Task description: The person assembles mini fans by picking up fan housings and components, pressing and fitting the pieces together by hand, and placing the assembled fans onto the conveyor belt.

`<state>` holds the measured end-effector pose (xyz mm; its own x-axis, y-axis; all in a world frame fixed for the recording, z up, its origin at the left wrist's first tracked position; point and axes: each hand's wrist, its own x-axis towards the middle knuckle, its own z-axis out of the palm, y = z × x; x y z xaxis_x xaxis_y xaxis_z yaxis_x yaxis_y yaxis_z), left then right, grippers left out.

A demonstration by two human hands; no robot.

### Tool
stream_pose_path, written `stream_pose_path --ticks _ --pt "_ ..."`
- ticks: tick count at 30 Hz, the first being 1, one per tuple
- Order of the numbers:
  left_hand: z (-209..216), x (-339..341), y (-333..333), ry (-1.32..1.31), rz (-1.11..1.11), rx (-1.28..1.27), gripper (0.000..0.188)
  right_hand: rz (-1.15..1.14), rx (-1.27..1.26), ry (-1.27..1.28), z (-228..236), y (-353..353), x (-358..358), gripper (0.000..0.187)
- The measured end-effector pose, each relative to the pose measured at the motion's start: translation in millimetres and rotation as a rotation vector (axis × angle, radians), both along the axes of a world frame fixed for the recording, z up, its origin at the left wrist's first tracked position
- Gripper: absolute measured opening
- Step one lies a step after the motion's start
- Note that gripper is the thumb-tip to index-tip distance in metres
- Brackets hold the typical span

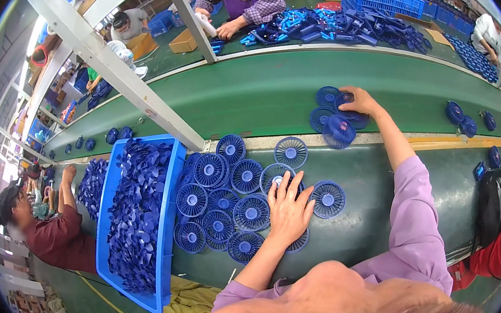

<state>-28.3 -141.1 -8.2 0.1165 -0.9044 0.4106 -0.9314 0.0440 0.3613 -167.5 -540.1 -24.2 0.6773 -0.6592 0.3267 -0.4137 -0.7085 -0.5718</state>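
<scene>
My left hand (pixel 286 212) lies with its fingers spread on the lower edge of a round blue fan grille (pixel 274 174) on the green table. More such grilles (pixel 251 212) are crowded to its left, some stacked. Another single grille (pixel 327 199) sits just to its right. Over the green conveyor belt, my right hand (pixel 360 101) curls its fingers round the rim of a blue fan grille (pixel 346 103). Several round blue grilles (pixel 321 120) cluster beside and below it, one of them (pixel 339 131) blurred and tilted near the belt's edge.
A blue tub (pixel 170 227) full of small blue fan blades (pixel 138 212) stands at the left. A white metal post (pixel 113 66) slants across the upper left. Round blue parts (pixel 454 112) lie farther along the belt. Co-workers sit left, right and across, where blue parts (pixel 337 28) are heaped.
</scene>
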Motion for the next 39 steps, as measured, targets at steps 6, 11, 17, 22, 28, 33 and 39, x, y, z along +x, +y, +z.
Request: stream_pose_path --ticks 6,11,17,22,28,33,39 --pt "-3 5 6 -0.008 0.022 -0.006 0.031 0.252 0.523 0.122 26 45 22 0.045" --pt "-1 5 5 0.001 0.023 0.015 0.041 0.458 0.443 0.214 45 107 26 0.037" --pt "3 2 -1 0.041 0.017 0.007 0.055 0.257 0.247 -0.054 34 67 31 0.032" --pt "1 4 2 0.035 0.026 0.01 0.054 -0.309 -0.141 0.273 1 32 46 0.065" --pt "-5 3 5 0.048 0.025 -0.011 0.051 -0.198 -0.159 0.188 5 37 39 0.067" --pt "-5 4 7 0.041 0.025 -0.039 0.05 0.104 -0.041 -0.007 7 66 56 0.071" --pt "-4 3 6 0.043 0.024 -0.054 0.049 0.092 -0.2 0.329 13 118 70 0.075"
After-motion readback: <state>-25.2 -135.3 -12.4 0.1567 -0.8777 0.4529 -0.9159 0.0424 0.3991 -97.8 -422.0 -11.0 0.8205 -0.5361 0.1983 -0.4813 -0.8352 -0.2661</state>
